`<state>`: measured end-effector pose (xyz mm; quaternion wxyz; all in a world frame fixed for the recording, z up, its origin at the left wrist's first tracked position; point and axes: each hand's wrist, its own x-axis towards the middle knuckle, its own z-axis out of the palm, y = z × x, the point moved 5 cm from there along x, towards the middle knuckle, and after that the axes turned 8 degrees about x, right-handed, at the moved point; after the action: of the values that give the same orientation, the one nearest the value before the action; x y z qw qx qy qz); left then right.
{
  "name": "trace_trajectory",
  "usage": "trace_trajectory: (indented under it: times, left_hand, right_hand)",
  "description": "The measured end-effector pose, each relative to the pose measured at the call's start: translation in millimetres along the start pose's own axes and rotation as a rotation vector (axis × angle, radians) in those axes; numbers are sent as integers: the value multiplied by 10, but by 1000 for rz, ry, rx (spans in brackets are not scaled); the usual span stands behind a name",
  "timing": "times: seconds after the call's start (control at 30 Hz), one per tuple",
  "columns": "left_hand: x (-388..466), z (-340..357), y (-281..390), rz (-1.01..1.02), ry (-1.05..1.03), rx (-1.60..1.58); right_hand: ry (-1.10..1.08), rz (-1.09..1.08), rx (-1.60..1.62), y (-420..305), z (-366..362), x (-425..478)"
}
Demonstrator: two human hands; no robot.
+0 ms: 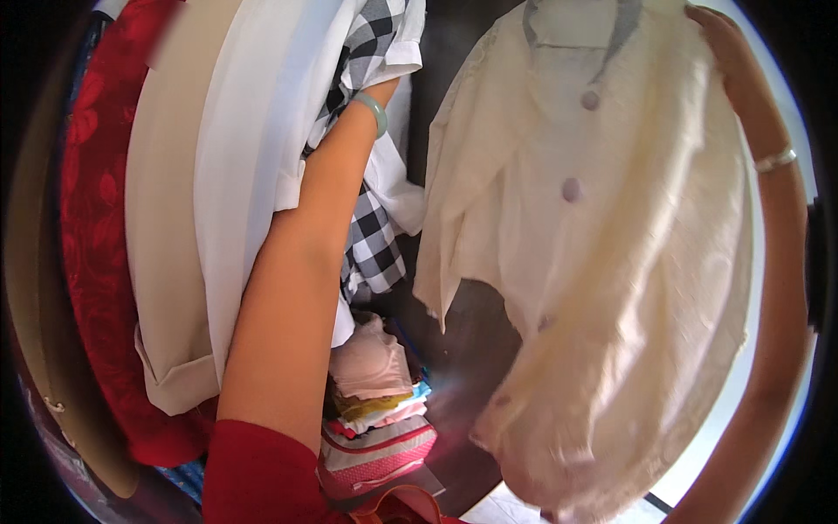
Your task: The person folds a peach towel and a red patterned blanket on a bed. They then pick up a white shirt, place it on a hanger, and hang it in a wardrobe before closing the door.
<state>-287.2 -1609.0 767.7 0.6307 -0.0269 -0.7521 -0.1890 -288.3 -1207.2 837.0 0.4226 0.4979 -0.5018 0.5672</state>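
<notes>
A cream button-front blouse with a grey-edged collar hangs at the right, slightly blurred. At its upper right shoulder my right hand grips it; the fingertips are partly hidden by the cloth. My left arm reaches up into a row of hanging clothes, with a pale green bangle at the wrist. White cloth and a black-and-white checked garment hide my left hand. Beside the left arm hang a white garment, a beige garment and a red patterned garment.
Below the hanging clothes lies a stack of folded clothes, topped by a light pink bra. A dark panel stands behind the blouse. Pale floor tiles show at the bottom. A brown garment hangs at the far left.
</notes>
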Motion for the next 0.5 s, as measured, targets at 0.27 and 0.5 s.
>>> trace_trajectory:
  times: [0.27, 0.5]
  left_hand:
    - [-41, -37, -9, 58, -74, 76]
    - [-37, -61, 18, 91, -129, -8]
  right_hand:
    - [-41, -60, 194, 816, 825, 766]
    - [93, -205, -153, 371, 1424, 1178]
